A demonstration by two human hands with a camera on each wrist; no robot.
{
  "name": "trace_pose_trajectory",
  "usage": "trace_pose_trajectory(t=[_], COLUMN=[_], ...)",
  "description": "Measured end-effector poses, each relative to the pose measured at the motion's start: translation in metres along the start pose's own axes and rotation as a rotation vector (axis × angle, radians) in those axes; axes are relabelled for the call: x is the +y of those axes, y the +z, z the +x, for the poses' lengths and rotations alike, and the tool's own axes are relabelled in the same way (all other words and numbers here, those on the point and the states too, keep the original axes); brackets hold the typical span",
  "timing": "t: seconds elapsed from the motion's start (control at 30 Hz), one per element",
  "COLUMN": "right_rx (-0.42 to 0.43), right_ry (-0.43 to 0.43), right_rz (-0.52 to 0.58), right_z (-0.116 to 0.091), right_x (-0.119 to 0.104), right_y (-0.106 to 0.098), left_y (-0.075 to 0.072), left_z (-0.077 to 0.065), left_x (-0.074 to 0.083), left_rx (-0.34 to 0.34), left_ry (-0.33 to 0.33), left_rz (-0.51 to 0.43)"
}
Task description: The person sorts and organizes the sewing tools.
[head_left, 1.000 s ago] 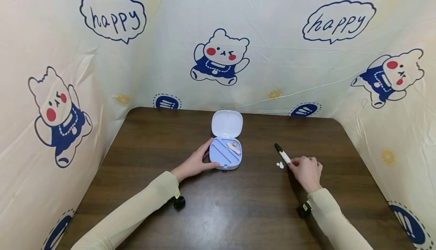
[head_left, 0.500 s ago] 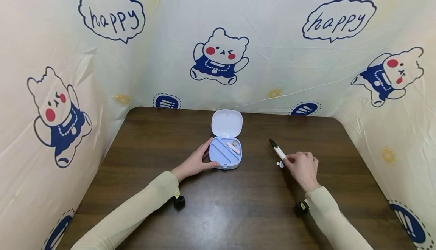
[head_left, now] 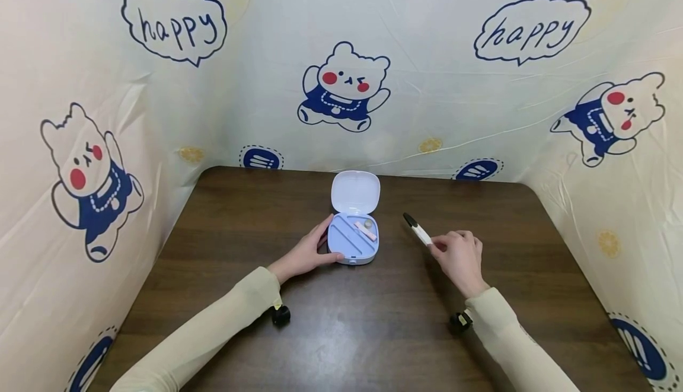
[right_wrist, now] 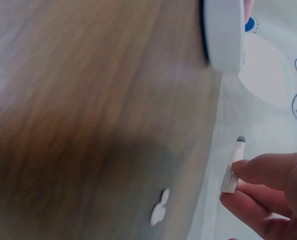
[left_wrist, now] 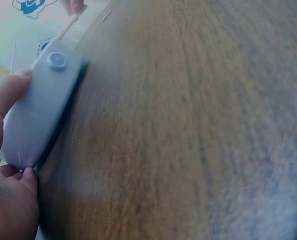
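My left hand (head_left: 304, 257) grips the left side of a light blue plastic case (head_left: 344, 244), its thumb at the front edge. In the left wrist view, the thumb and fingertips press on the wall of the case (left_wrist: 43, 110), which carries a round button (left_wrist: 57, 61). The lid (head_left: 356, 193) stands raised behind the divided tray. A small pale strip (head_left: 365, 231) and a round greyish piece (head_left: 368, 223) lie in its right compartment. My right hand (head_left: 460, 260) pinches a white marker (head_left: 421, 234) with a black cap, held above the table, right of the case.
Small white flat pieces (right_wrist: 159, 207) lie on the table beneath the right hand; the hand hides them in the head view. The brown wooden table (head_left: 240, 202) is enclosed by a printed cloth (head_left: 427, 101) behind and at both sides.
My right hand has lifted the marker off the table and moved left with it, toward the case, passing over the white pieces. The left hand and the case have stayed put.
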State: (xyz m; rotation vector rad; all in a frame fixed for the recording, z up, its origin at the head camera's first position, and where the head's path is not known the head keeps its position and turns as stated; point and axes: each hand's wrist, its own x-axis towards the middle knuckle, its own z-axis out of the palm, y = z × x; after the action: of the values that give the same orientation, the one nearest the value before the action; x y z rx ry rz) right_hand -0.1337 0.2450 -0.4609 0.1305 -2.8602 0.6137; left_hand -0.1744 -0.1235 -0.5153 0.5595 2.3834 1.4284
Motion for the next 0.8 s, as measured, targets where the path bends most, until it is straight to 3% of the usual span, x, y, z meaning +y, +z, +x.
trace_pose_trajectory(t=[0.2, 0.8], right_rx=[0.029, 0.012], right_ry=[-0.056, -0.123], right_rz=[-0.002, 0.037], right_z=[0.004, 0.010], right_x=[-0.017, -0.059], right_y=[0.004, 0.020], left_y=[0.000, 0.000], left_z=[0.001, 0.001], left_x=[-0.001, -0.001], left_rx=[-0.004, 0.003], left_ry=[-0.018, 0.016], left_rz=[0.001, -0.005])
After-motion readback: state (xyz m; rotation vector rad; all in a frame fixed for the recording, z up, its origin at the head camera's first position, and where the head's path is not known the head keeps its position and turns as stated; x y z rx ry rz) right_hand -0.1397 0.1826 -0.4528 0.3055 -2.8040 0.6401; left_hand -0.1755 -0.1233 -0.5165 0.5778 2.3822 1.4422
